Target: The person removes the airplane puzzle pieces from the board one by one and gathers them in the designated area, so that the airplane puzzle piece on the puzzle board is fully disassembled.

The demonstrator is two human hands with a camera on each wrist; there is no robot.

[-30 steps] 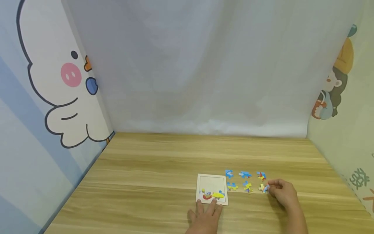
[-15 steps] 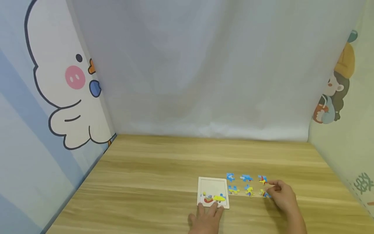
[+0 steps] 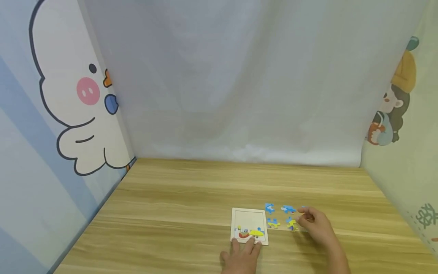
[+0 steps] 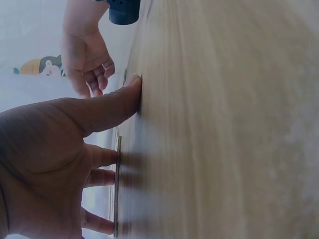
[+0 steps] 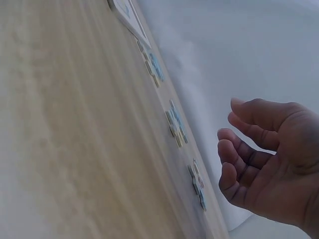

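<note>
My left hand rests its spread fingers on the near edge of a square wooden puzzle board, its thumb on the table. Coloured pictures fill the lower part of the board; its upper part is bare wood. To the right lie loose jigsaw pieces in two rows, among them a blue piece at the board's corner and a yellow-and-blue piece. Above the row's right end hovers my right hand, fingers loosely bent, nothing visible between them. In the right wrist view a jigsaw piece lies below it.
The wood-grained table runs back to a pale hanging sheet. Cartoon-printed walls stand at the left and the right. A dark band is worn on the right wrist.
The right hand has drawn off the right-end jigsaw pieces and shifted left, now covering them in the head view. Earlier its fingers turned the lower one. The left hand stays put.
</note>
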